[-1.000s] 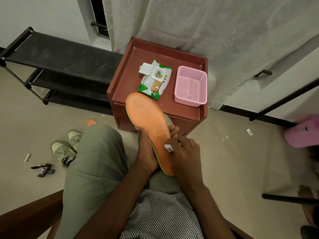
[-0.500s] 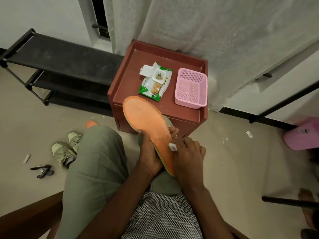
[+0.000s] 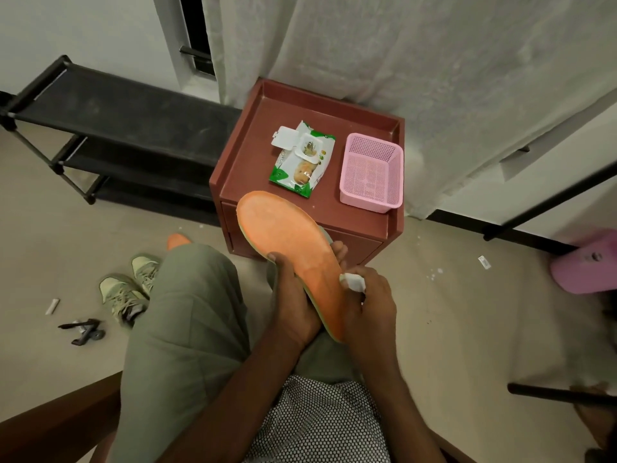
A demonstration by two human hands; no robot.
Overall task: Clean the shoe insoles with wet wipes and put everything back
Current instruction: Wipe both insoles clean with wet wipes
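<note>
In the middle of the frame the left hand [image 3: 293,305] holds an orange insole [image 3: 287,242], with its fingers curled round the lower part. The right hand [image 3: 370,305] pinches a small white wipe [image 3: 353,282] and presses it on the insole's right edge. Above them, a pack of wet wipes [image 3: 302,160] lies with its flap open on a red-brown cabinet [image 3: 253,168], beside a pink basket [image 3: 370,173]. Two shoes [image 3: 128,285] sit on the floor at the left.

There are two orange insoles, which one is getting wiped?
The big orange insole held up in the left hand, with the right hand pressing a white wipe on it. The other insole only peeks out behind the knee, untouched.
</note>
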